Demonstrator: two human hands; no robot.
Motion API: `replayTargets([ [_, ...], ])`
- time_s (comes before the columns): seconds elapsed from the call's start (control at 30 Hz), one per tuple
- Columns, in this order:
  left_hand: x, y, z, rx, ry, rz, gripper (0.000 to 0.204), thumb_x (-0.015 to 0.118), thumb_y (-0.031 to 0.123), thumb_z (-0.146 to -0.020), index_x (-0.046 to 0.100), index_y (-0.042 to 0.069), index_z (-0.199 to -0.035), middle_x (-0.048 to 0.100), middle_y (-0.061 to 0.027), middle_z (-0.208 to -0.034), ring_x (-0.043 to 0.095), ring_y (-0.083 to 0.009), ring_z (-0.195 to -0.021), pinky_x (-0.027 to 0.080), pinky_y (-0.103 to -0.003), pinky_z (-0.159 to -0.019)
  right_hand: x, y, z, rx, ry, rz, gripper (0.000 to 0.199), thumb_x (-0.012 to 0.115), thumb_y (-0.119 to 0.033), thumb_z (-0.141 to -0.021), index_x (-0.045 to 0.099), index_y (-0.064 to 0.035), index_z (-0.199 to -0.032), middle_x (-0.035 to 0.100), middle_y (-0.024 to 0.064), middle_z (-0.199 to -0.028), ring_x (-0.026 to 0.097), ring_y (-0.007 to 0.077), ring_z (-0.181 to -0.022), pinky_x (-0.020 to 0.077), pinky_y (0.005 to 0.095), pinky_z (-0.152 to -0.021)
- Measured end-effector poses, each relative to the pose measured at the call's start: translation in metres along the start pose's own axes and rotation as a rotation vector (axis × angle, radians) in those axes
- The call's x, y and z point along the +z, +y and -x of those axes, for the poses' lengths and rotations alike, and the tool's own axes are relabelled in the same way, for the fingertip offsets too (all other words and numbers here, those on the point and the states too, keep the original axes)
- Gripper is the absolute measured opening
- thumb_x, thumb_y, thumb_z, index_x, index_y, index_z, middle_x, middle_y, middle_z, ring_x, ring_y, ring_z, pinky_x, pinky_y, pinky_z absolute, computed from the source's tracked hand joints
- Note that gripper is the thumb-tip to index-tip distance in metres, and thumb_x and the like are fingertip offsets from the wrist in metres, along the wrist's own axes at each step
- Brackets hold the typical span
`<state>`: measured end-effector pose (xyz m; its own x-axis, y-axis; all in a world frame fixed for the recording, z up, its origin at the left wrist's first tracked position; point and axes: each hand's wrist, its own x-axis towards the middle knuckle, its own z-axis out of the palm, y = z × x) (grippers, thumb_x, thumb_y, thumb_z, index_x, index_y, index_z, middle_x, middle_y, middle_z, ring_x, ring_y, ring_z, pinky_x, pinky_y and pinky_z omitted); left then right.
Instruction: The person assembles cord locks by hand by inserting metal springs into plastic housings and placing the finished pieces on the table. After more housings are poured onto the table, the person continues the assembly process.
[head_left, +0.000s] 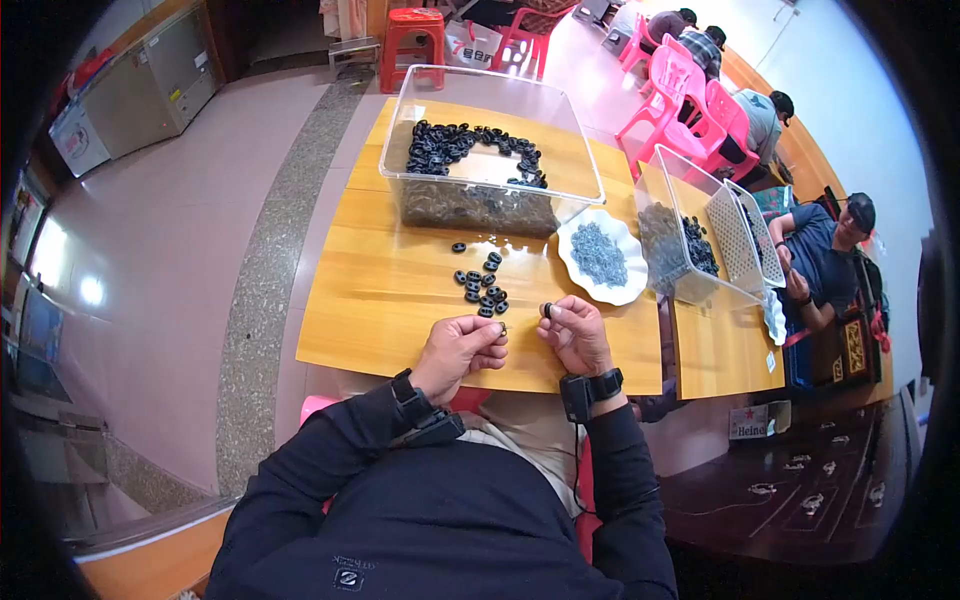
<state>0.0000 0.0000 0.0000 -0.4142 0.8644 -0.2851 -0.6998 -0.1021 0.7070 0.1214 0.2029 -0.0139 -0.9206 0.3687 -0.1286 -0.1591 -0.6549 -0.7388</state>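
Observation:
My left hand [462,347] is closed over the near edge of the wooden table [380,300], pinching a small part at its fingertips. My right hand [572,332] pinches a small black ring [547,310] between thumb and fingers. The two hands are a few centimetres apart. Just beyond them lies a loose cluster of black rings [482,285]. Farther back stands a clear plastic bin [487,150] with many black rings inside. A white scalloped plate [632,275] holding small grey parts sits to the right of the cluster.
A second clear bin [690,240] with black parts and a white perforated tray stands at the right. A person in blue sits at the right table end; other people sit on pink chairs behind. A red stool [412,40] stands beyond the table. A dark carved table [800,490] is at lower right.

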Motion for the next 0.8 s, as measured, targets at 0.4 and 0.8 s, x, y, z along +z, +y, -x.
replayTargets([
  [0.4,0.002,-0.001,-0.002,0.009,-0.004,0.007,0.016,0.059,0.015,-0.092,0.061,0.0,-0.096,0.064,-0.0056,-0.084,0.063,-0.0117,-0.073,0.056,-0.026,-0.068,0.023,-0.004,0.004,0.011,0.179,0.173,0.026,0.064,0.007,-0.082,0.063,0.0008,-0.107,0.067,0.0106,-0.093,0.068,0.0219,-0.082,0.0593,0.0341,-0.076],
  [0.8,0.004,0.002,0.001,0.024,-0.01,0.023,0.018,0.058,0.015,-0.093,0.061,0.0,-0.102,0.064,-0.0055,-0.094,0.063,-0.0113,-0.078,0.055,-0.025,-0.069,0.028,0.004,0.006,0.021,0.135,0.377,0.027,0.066,-0.001,-0.084,0.06,0.0043,-0.11,0.066,0.0088,-0.089,0.066,0.0164,-0.073,0.0577,0.0292,-0.069],
])
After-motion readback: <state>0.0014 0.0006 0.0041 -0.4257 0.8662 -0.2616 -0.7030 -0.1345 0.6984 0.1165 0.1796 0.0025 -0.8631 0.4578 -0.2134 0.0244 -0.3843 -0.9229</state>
